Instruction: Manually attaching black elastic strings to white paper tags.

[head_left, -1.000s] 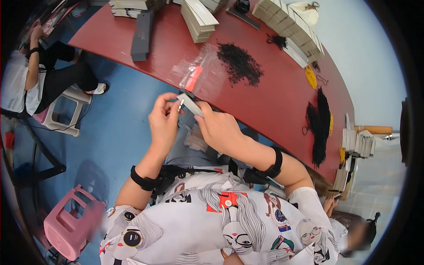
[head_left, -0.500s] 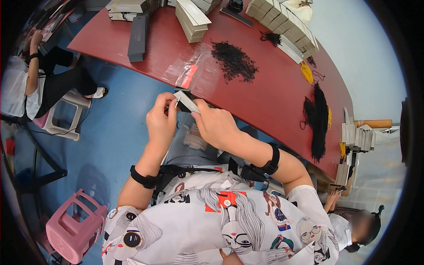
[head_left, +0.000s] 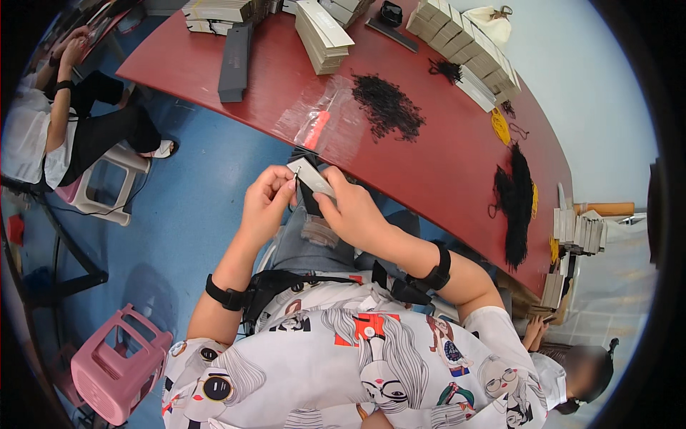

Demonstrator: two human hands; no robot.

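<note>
My left hand (head_left: 265, 202) and my right hand (head_left: 350, 212) together hold a small grey card tag (head_left: 311, 176) above my lap, just off the near edge of the red table (head_left: 443, 164). The left fingers pinch the card's left end, where a thin black string hangs. The right hand grips its right end. A dark piece (head_left: 309, 200) hangs below the card between the hands. On the table in front lie a clear plastic bag with a red strip (head_left: 318, 121) and a pile of black strings (head_left: 386, 107).
Stacks of grey cards (head_left: 323, 34) and boxes (head_left: 464, 43) line the table's far side, with a long dark box (head_left: 234, 61) at left and more black string bundles (head_left: 516, 200) at right. A seated person (head_left: 43, 121) is at far left, another person (head_left: 579, 372) at lower right. A pink stool (head_left: 118, 361) stands beside me.
Both hands kept the card between them with small shifts of the fingers; the view tilted slightly, so hands and table sit a little higher in the picture.
</note>
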